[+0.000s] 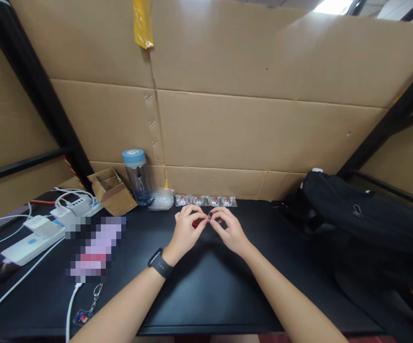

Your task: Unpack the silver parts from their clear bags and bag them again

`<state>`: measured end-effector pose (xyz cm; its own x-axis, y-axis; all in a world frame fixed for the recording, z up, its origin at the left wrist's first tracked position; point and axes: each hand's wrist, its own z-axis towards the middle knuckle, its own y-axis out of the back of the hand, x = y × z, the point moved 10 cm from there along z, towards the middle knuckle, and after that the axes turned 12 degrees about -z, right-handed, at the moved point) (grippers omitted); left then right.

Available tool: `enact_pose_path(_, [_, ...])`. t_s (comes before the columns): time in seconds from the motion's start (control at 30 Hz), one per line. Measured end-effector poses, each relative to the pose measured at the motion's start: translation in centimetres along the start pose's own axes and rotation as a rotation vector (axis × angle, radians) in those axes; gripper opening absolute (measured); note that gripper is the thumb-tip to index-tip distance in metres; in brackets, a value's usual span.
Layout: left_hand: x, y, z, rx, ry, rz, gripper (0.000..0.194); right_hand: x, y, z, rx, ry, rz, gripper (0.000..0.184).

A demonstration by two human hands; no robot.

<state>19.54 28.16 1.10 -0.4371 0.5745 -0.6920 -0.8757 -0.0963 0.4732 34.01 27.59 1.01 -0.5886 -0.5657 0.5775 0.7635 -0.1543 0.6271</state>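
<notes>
My left hand [187, 226] and my right hand [228, 230] meet over the middle of the black table [206, 290], fingertips almost touching. The left fingers are closed round a small red thing [199, 222]; a thin pale edge shows between the two hands. My right thumb and fingers pinch at the same spot, on something small and dark, partly hidden by the fingers. Its kind is too small to make out. Just beyond the hands lies a row of several clear packets [206, 201], each with a round, silvery piece marked in red.
Clear plastic bags [162, 199], a blue-lidded bottle [136, 178] and an open cardboard box [112, 190] stand at the back left. A white power strip [35, 242], a blurred-out phone-like item [97, 247] and a keychain [84, 316] lie left. A black bag [363, 224] fills the right.
</notes>
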Motion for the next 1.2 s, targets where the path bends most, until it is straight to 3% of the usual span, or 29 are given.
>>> enact_pose_path(0.2, [0.9,-0.3,0.4,0.126,0.037,0.021,0.031,-0.7,-0.2,-0.1,0.045,0.032,-0.160,0.007])
enact_pose_path(0.33, [0.8,-2.3,-0.4,0.317,-0.017,0.080,0.032,-0.8,-0.5,-0.1,0.099,0.046,-0.143,0.005])
enact_pose_path(0.47, [0.9,-3.8,-1.2,0.411,-0.023,0.120,0.031,-0.9,0.2,0.1,0.059,0.042,-0.106,0.006])
enact_pose_path(0.6, [1.5,-3.0,-0.6,0.397,-0.033,0.095,0.038,-1.4,0.2,0.2,0.111,0.059,-0.163,0.007])
enact_pose_path(0.73, [3.9,-1.6,0.2,0.356,-0.015,0.141,0.027,-2.7,-0.7,-0.3,0.329,0.028,-0.302,0.009])
enact_pose_path(0.83, [5.5,-2.0,0.1,0.375,-0.033,0.212,0.022,-4.3,-0.5,-0.9,0.479,-0.007,-0.368,0.011])
enact_pose_path(0.9, [6.0,-2.4,-0.2,0.373,-0.047,0.232,0.017,-5.6,0.6,-1.0,0.488,-0.042,-0.397,0.016])
enact_pose_path(1.03, [5.6,-2.6,-0.3,0.307,-0.072,0.272,0.008,-8.8,2.9,-1.0,0.419,-0.131,-0.450,0.047])
enact_pose_path(1.2, [4.2,-2.3,-0.1,0.260,-0.095,0.269,0.009,-10.1,2.8,-1.3,0.447,-0.158,-0.374,0.039])
